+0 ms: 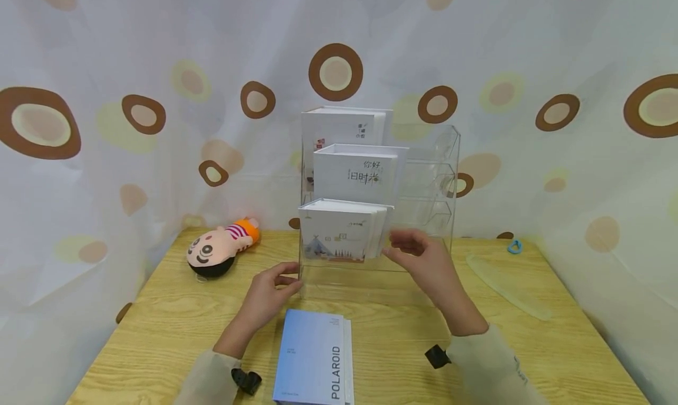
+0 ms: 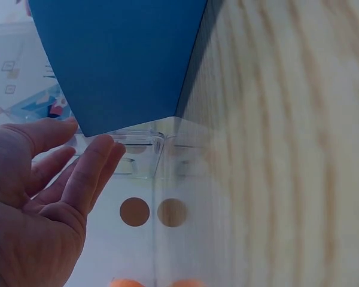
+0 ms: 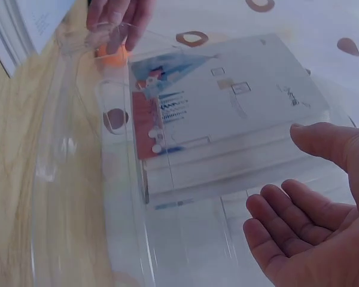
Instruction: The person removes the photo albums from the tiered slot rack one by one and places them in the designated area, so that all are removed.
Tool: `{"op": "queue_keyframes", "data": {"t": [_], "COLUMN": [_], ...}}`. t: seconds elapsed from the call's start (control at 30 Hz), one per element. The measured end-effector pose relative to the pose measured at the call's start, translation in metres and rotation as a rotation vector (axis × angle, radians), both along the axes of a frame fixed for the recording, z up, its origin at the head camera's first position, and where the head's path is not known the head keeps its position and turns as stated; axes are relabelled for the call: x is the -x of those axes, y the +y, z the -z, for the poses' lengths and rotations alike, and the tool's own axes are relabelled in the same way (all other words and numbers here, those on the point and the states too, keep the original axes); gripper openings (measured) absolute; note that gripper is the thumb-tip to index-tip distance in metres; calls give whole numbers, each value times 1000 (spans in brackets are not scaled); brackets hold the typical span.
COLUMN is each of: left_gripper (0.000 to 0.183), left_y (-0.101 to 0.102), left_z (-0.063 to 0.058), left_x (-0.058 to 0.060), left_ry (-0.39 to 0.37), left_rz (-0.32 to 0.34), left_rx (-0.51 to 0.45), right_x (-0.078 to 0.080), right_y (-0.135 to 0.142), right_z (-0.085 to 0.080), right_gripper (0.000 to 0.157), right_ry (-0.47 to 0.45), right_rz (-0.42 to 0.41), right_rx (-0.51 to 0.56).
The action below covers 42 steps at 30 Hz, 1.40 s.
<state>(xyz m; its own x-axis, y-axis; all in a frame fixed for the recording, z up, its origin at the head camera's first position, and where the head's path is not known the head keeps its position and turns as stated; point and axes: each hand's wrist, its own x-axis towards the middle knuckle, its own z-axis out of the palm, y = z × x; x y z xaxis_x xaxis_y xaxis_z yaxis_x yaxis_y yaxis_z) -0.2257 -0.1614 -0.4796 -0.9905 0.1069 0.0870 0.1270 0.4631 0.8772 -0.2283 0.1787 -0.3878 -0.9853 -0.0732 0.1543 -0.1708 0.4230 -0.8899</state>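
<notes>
A clear stepped rack (image 1: 365, 281) stands on the table with three white books tilted back in its left side. The lowest white book (image 1: 339, 234) has a blue tent drawing on its cover; the middle white book (image 1: 349, 175) and the top white book (image 1: 339, 128) rise behind it. My right hand (image 1: 424, 258) is beside the lowest book's page edge, fingers slightly bent and apart, palm bare in the right wrist view. At the rack's lower left edge is my left hand (image 1: 270, 293), fingertips right at the clear plastic, fingers loosely extended.
A blue book (image 1: 312, 358) marked POLAROID lies in front of the rack. To the left lies a plush doll (image 1: 222, 249). On the right are a pale translucent strip (image 1: 503, 287) and a small blue ring-shaped item (image 1: 514, 246). A patterned curtain (image 1: 212, 52) surrounds the table.
</notes>
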Motion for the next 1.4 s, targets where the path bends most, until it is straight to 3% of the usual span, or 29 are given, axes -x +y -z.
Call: {"op": "queue_keyframes", "data": {"t": [0.13, 0.57, 1.23, 1.4], "left_gripper": [44, 44, 41, 41], "left_y": [0, -1, -1, -1], "left_z": [1, 2, 3, 3], "left_x": [0, 3, 3, 3], "left_ry": [-1, -6, -7, -10], "left_rz": [8, 10, 10, 11], "left_rx": [-11, -31, -44, -42], "right_x": [5, 38, 54, 54], "right_y": [6, 16, -7, -11], "right_z": [-3, -7, -16, -16], "right_gripper": [52, 52, 49, 47], "right_ry": [-19, 18, 26, 19], "right_rz": [10, -117, -276, -262], "right_rx": [51, 167, 277, 291]}}
